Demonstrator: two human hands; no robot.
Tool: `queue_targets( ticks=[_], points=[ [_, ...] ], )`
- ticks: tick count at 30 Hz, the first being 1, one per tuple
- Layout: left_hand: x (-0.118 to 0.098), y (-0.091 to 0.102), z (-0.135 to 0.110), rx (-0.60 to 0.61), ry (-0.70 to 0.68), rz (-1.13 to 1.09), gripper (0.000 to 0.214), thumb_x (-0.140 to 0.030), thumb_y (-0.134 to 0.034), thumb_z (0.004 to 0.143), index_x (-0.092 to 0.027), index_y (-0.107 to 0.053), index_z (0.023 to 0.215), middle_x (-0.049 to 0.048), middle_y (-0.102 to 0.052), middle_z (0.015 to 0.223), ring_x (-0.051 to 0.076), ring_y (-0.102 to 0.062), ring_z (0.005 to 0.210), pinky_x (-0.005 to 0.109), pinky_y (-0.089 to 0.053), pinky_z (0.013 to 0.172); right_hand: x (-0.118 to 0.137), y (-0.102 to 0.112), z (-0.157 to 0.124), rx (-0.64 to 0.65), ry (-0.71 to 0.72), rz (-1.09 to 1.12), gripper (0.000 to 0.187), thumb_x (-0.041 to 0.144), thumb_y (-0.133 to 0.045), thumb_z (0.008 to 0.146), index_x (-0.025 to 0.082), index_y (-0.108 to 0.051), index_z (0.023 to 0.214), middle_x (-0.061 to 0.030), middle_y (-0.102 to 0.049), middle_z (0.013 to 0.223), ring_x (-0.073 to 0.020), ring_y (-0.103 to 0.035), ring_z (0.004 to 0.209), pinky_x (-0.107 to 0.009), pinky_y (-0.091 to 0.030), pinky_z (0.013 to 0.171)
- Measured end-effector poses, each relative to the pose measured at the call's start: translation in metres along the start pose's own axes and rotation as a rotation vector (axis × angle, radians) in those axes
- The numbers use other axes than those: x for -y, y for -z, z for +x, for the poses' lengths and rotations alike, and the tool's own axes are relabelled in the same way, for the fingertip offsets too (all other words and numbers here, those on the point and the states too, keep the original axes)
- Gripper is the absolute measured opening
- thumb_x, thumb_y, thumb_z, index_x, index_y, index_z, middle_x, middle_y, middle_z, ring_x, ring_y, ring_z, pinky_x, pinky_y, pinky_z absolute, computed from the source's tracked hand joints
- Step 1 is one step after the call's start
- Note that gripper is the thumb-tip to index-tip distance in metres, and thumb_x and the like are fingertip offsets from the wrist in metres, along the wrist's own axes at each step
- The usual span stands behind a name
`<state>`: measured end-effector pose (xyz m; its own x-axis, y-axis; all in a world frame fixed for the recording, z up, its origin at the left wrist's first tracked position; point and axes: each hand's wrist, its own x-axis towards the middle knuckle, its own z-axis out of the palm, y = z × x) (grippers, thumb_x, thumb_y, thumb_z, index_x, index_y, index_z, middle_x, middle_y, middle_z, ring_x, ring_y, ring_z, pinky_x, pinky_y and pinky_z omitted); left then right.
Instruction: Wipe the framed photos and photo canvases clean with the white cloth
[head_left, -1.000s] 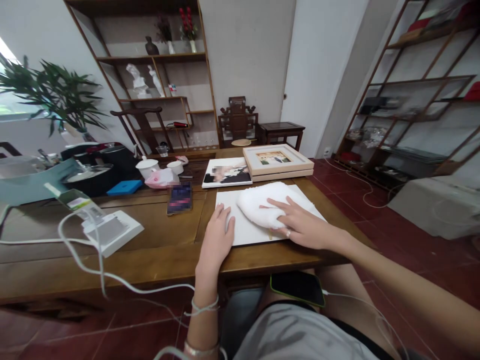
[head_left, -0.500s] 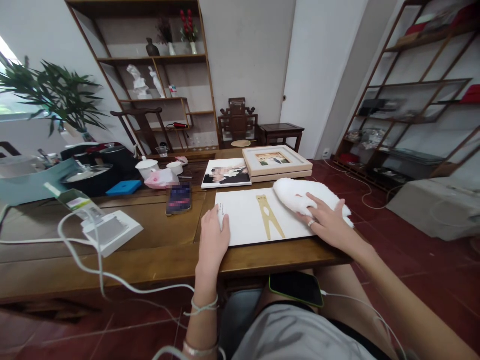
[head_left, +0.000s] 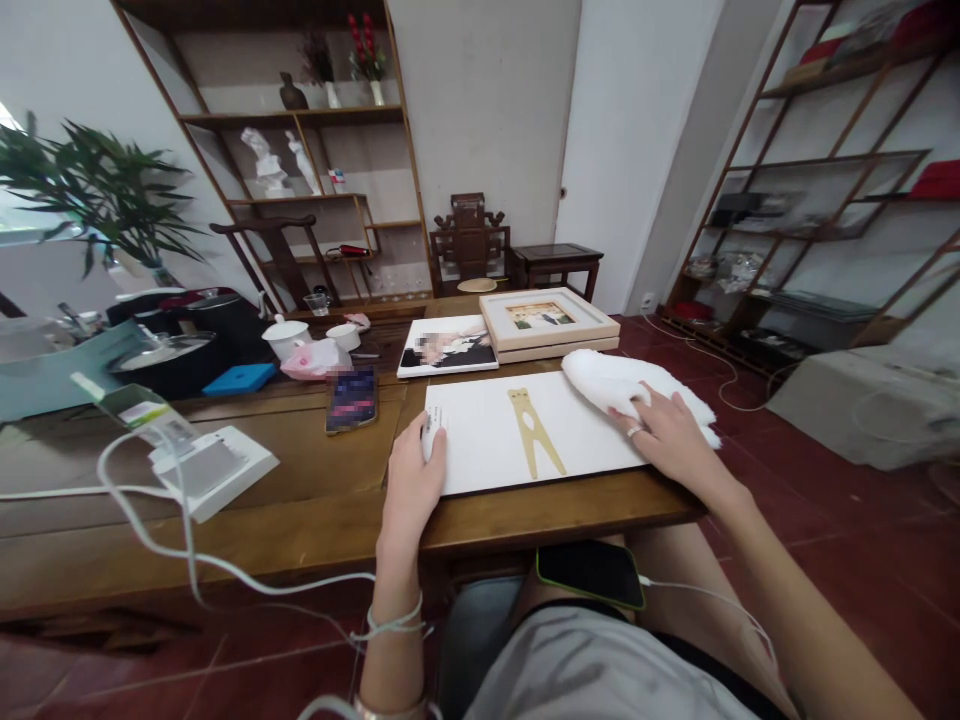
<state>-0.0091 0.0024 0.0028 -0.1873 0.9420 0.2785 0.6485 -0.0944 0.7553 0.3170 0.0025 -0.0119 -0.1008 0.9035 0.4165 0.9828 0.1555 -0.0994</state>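
Observation:
A flat white board (head_left: 480, 410) with a gold cat-like, long-legged figure (head_left: 536, 435) lies at the table's near edge. My left hand (head_left: 414, 475) grips the board's left edge, thumb on the top face and fingers along the side. Over the board's right end lies a white fluffy cloth (head_left: 611, 378), partly hanging past the edge. My right hand (head_left: 671, 440), with a ring on one finger, presses on it with bent fingers; what the fingertips do in the pile is partly hidden.
Behind the board are a photo panel (head_left: 448, 347) and stacked picture frames (head_left: 581, 338). Leftward sit a phone (head_left: 352, 400), a pink-white packet (head_left: 315, 360), a blue box (head_left: 240, 379) and an open white box (head_left: 217, 465) by a looping white cable (head_left: 262, 578). Another phone (head_left: 590, 575) rests on my lap.
My right hand and the fluffy cloth have shifted slightly right across the board, and its fingers are more bent. My left hand stays on the board's left edge. The view has moved slightly.

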Motion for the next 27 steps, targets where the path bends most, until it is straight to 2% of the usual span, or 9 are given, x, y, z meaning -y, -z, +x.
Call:
queue_targets(
  ticks=[3,5,9,14,19,22,27],
  points=[
    [0.002,0.000,0.001,-0.012,-0.005,-0.018,0.042,-0.035,-0.047,0.085,-0.015,-0.056,0.121,0.0146,-0.059,0.128,0.028,-0.051,0.122,0.043,-0.036,0.104,-0.020,0.000,0.001,0.013,0.011,0.041,0.033,0.034,-0.032,0.088,0.021,-0.060,0.080,-0.0140,-0.062,0.116,-0.0329,-0.039,0.129,-0.056,-0.028,0.103],
    [0.002,0.000,0.001,-0.010,-0.002,-0.026,0.041,-0.035,-0.047,0.085,-0.015,-0.056,0.121,0.0141,-0.059,0.127,0.028,-0.051,0.122,0.043,-0.036,0.104,-0.032,-0.001,0.001,0.041,0.036,0.029,0.029,0.034,-0.034,0.086,0.022,-0.057,0.073,-0.0147,-0.062,0.116,-0.0328,-0.036,0.131,-0.056,-0.029,0.103],
    [-0.001,0.000,0.001,0.001,0.013,-0.020,0.043,-0.033,-0.047,0.086,-0.014,-0.054,0.123,0.0150,-0.057,0.129,0.028,-0.050,0.123,0.044,-0.035,0.105,-0.042,-0.002,0.000,0.056,0.049,-0.037,0.025,0.032,-0.037,0.084,0.022,-0.059,0.078,-0.0164,-0.056,0.127,-0.0336,-0.032,0.133,-0.057,-0.034,0.099],
    [-0.001,-0.002,0.004,-0.004,0.069,-0.067,0.044,-0.031,-0.048,0.086,-0.013,-0.053,0.125,0.0156,-0.057,0.130,0.028,-0.051,0.122,0.044,-0.034,0.106,-0.034,0.000,-0.003,0.047,0.089,-0.104,0.028,0.030,-0.036,0.085,0.018,-0.061,0.089,-0.0180,-0.050,0.135,-0.0337,-0.032,0.134,-0.059,-0.031,0.100],
    [0.000,0.004,0.008,0.041,0.159,-0.291,0.043,-0.030,-0.051,0.086,-0.013,-0.052,0.126,0.0148,-0.056,0.131,0.025,-0.052,0.122,0.040,-0.036,0.107,-0.032,0.003,-0.002,0.073,0.132,-0.109,0.027,0.026,-0.036,0.083,0.016,-0.061,0.085,-0.0231,-0.059,0.121,-0.0317,-0.031,0.134,-0.059,-0.031,0.100],
    [-0.004,0.009,0.009,0.073,0.246,-0.457,0.040,-0.026,-0.052,0.085,-0.012,-0.054,0.123,0.0136,-0.054,0.134,0.024,-0.051,0.124,0.037,-0.037,0.107,-0.033,0.003,-0.001,0.079,0.160,-0.084,0.024,0.024,-0.038,0.081,0.017,-0.061,0.082,-0.0214,-0.064,0.110,-0.0299,-0.030,0.135,-0.058,-0.029,0.101],
    [-0.007,0.014,0.011,0.102,0.351,-0.781,0.033,-0.019,-0.055,0.083,-0.011,-0.059,0.115,0.0134,-0.061,0.126,0.022,-0.056,0.119,0.035,-0.039,0.105,-0.033,0.001,-0.002,0.045,0.190,-0.082,0.024,0.023,-0.037,0.081,0.019,-0.061,0.080,-0.0190,-0.065,0.109,-0.0304,-0.034,0.133,-0.058,-0.029,0.100]
  ],
)
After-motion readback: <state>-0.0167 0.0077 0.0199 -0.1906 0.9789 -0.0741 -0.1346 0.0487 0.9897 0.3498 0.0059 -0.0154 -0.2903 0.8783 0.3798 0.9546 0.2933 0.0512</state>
